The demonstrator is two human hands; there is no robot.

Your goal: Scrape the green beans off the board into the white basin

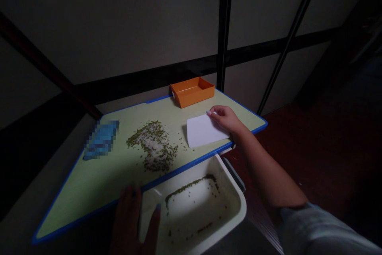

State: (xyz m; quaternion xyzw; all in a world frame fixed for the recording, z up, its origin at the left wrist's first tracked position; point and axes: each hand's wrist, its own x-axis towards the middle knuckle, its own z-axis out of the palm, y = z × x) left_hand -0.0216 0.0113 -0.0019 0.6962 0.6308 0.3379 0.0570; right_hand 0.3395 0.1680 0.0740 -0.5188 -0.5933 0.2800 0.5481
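My right hand (pixel 224 119) pinches the edge of a white sheet of paper or card (pixel 203 131), holding it over the right part of a pale green tabletop with a blue edge (pixel 119 183). To the left of the sheet lies a loose pile of small green beans mixed with white grains (pixel 153 145). Below the table's front edge is a white plastic bin (pixel 238 209), with scattered green beans along its inner bottom edges. My left hand (pixel 131 221) grips the bin's left side, the thumb inside and the fingers outside. Deep shadow partly hides this hand.
An orange open box (pixel 195 96) stands at the back of the table. A blue packet (pixel 103 139), blurred out, lies at the left edge. Behind the table rise grey panels with dark strips (pixel 149 20). Dark reddish floor (pixel 286 135) shows on the right.
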